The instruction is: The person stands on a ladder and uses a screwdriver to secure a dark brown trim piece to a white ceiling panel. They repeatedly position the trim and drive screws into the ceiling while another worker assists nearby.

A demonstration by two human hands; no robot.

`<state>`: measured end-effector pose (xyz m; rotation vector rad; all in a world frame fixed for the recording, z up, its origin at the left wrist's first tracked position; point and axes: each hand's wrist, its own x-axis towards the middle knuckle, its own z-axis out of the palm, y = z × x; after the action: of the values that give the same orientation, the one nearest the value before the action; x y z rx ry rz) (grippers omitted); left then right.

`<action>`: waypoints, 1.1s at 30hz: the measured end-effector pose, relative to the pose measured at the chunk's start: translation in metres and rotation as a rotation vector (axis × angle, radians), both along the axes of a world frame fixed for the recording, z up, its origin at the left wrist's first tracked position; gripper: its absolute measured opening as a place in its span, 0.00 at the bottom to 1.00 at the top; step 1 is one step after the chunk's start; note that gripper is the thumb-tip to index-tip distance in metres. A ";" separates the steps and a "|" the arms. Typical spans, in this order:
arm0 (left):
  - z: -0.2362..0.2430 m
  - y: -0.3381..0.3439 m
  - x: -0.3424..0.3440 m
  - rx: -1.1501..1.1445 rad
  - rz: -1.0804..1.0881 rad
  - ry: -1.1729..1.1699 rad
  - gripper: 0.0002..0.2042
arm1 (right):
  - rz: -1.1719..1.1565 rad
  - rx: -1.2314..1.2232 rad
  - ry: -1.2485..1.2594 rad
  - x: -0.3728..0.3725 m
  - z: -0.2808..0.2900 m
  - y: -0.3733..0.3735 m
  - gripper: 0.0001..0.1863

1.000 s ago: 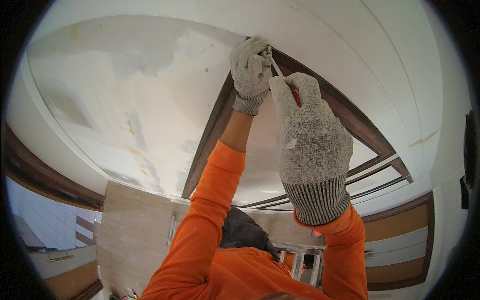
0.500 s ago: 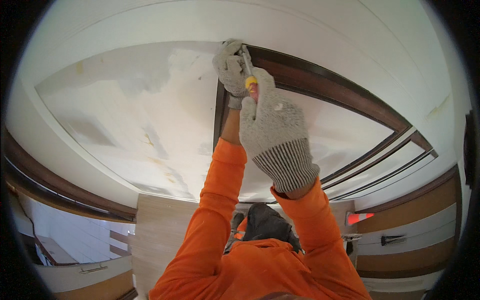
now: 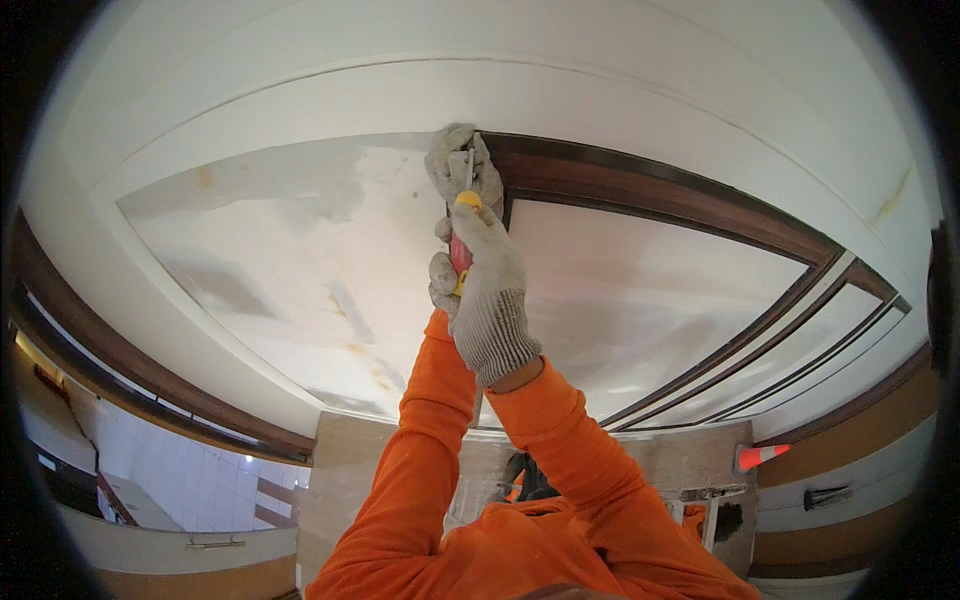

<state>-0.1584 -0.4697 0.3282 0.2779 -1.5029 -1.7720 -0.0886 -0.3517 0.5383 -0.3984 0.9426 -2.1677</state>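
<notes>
The person's right hand (image 3: pixel 485 265) is wrapped around the red and yellow handle of a tool (image 3: pixel 467 201), whose metal shaft points toward the corner of the dark frame (image 3: pixel 650 188). There the left hand (image 3: pixel 450 160) has bent fingers; whether they hold something, I cannot tell.

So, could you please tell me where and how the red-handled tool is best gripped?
Probably by its thick red handle, coming from below in the view: the right hand wraps it there, while the slim shaft points up at the left hand.
</notes>
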 end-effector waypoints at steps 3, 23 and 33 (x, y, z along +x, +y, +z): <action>-0.015 0.006 0.008 0.060 -0.036 -0.044 0.13 | -0.043 0.162 0.007 0.000 -0.006 -0.007 0.17; 0.172 -0.024 -0.071 -0.789 1.215 0.532 0.14 | -0.818 0.220 1.209 -0.116 -0.021 0.050 0.22; 0.175 -0.020 -0.080 -0.763 1.229 0.578 0.15 | -1.203 0.073 1.647 -0.259 -0.039 0.025 0.21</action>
<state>-0.2388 -0.4897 0.5033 0.1878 -1.0478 -0.2206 -0.3472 -0.3266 0.4995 -2.1980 2.5748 -2.3892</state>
